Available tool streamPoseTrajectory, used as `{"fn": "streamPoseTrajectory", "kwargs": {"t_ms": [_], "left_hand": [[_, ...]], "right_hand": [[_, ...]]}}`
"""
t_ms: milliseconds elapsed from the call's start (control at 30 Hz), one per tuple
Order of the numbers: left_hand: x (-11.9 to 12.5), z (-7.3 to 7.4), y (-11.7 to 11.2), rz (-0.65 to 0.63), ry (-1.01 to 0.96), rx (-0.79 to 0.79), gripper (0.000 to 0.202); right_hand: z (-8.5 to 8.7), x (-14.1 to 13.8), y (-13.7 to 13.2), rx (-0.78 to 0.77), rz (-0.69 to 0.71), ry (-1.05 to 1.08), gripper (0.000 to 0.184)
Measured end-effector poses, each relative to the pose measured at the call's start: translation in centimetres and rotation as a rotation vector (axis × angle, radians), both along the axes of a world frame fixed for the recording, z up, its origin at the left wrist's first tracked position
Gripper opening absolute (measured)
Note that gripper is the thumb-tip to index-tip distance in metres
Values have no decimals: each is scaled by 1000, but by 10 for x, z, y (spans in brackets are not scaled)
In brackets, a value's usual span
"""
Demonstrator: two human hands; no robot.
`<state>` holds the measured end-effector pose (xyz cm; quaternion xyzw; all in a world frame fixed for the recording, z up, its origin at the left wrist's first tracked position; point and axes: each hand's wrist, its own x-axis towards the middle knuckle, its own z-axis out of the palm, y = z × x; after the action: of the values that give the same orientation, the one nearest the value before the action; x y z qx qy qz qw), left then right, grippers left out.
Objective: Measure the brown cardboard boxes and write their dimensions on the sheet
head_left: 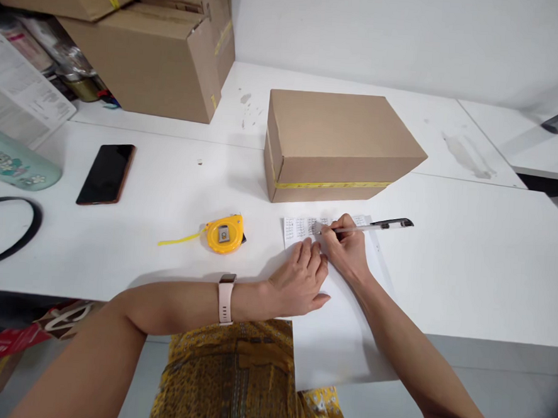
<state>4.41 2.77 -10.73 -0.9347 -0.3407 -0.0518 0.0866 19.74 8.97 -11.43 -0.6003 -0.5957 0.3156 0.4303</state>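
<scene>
My right hand is closed around a black-and-clear pen, its tip down on a white sheet of paper. Columns of small handwriting run along the top of that sheet, partly covered by my hands. Lying flat on the paper, palm down, my left hand has its fingers stretched out close to the pen tip. A brown cardboard box with a yellow band of tape stands just beyond the paper. To the left rests a yellow tape measure with a short length of its strip pulled out.
A phone and a mint-green bottle lie on the white table at the left, near a black strap. Stacked cardboard boxes fill the back left. The paper overhangs the table's front edge.
</scene>
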Motion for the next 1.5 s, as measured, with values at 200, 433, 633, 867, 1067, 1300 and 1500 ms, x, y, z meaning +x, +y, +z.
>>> {"fn": "streamPoseTrajectory", "kwargs": {"t_ms": [200,433,633,867,1067,1300,1500], "left_hand": [[0,-1,-1,2,13,17,73],[0,0,0,-1,2,13,72],[0,1,0,6,10,9,72],[0,2,0,1,5,8,72],[0,0,0,0,2,0,72],[0,2,-1,2,-6,-25,72],[-1,0,1,2,25,-54,73]], "right_hand": [[2,0,0,-8,6,-8,20],[2,0,0,4,-7,2,20],[2,0,0,1,-11,7,19],[1,0,0,2,-23,2,19],[5,0,0,-11,-18,-8,19],[0,0,1,16,-45,4,21],[10,25,6,205,-194,-7,20]]}}
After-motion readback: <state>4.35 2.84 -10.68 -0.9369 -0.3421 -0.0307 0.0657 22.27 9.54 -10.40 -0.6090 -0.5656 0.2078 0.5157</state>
